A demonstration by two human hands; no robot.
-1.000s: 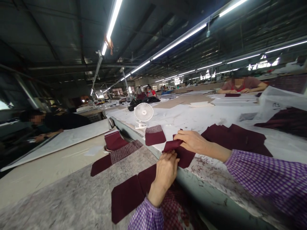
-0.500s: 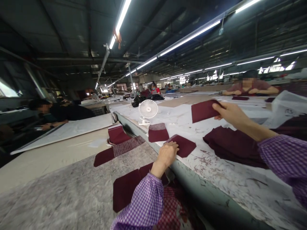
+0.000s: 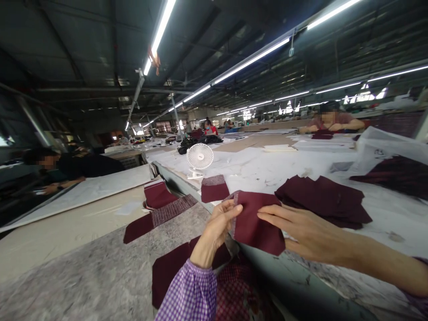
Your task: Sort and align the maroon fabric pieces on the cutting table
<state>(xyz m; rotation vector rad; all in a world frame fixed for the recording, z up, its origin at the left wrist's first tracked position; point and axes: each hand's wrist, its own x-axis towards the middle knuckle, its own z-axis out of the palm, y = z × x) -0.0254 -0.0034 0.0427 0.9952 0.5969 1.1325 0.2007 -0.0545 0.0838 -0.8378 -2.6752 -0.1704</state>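
Note:
A maroon fabric piece [image 3: 256, 220] with a speckled strip along its left edge is held up over the table edge. My left hand [image 3: 216, 227] pinches that left edge, thumb in front and fingers behind. My right hand [image 3: 301, 229] grips the right side, its fingers laid across the front of the cloth. Right behind it lies a loose pile of maroon fabric pieces [image 3: 326, 200]. Beyond my left hand is a small stack of maroon pieces with a speckled band [image 3: 214, 191]. Larger maroon cloth [image 3: 170, 265] lies by my left sleeve, partly hidden.
A white fan [image 3: 199, 157] stands on the white-covered table [image 3: 247, 165]. On the grey table [image 3: 83, 276] at left are a maroon and speckled strip [image 3: 160, 217] and folded maroon fabric [image 3: 158, 195]. A clear plastic bag [image 3: 377, 147] is at right. People sit at other tables.
My right hand has brought its maroon piece down and left to my left hand. My left hand has lifted off the table and now pinches fabric in front of me.

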